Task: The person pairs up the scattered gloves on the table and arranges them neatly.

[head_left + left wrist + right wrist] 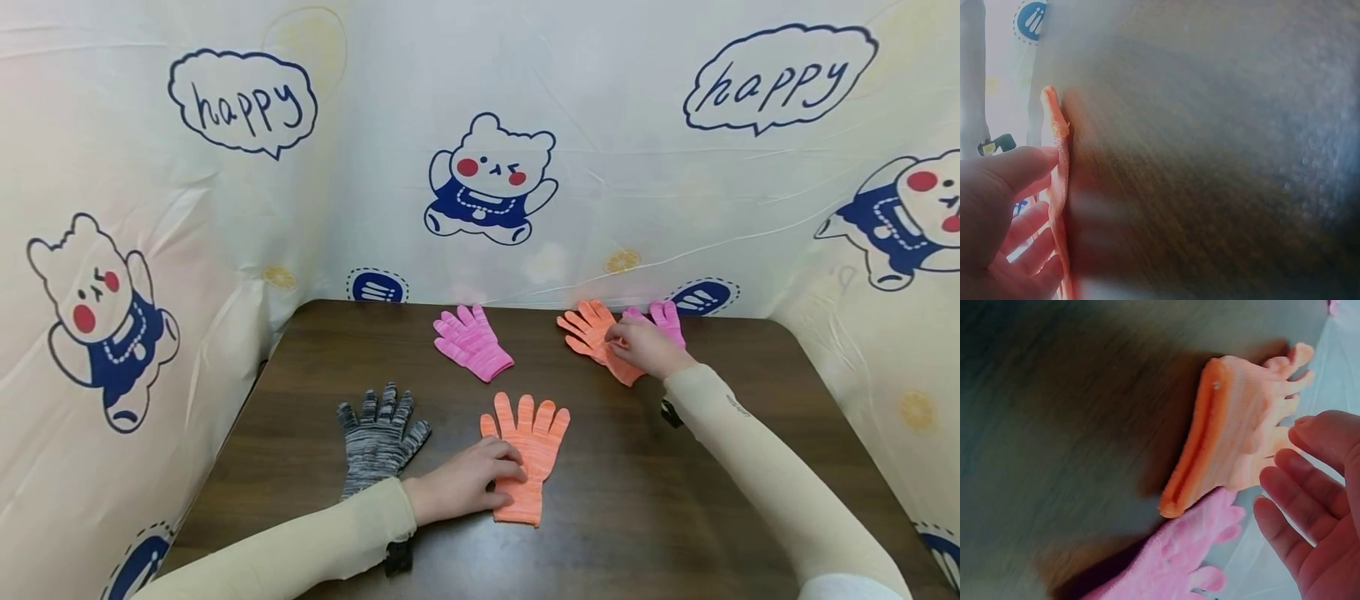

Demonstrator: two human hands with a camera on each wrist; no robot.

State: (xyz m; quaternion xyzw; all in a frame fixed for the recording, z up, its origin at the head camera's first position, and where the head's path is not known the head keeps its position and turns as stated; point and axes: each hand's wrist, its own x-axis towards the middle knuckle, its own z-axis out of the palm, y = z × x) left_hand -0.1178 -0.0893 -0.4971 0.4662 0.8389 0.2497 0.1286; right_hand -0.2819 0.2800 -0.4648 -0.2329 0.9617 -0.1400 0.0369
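Observation:
A near orange knit glove (536,467) lies flat with its fingers pointing away from me. My left hand (465,479) is at its left side, fingers bent loosely; in the left wrist view the thumb and fingertips meet the glove's (1060,181) face without gripping it. Farther back on the right, my right hand (651,346) hovers by a second orange glove (594,333), fingers slightly bent. The right wrist view shows a gap between those fingers, with nothing held, and the orange cuff (1200,437). A pink glove (666,317) lies beside that glove, partly hidden by the hand.
A dark grey striped glove (375,450) lies to the left, its cuff covered by my left forearm. Another pink glove (472,343) rests near the back of the brown wooden table (637,517). A printed cloth (622,167) hangs around the table's back and sides.

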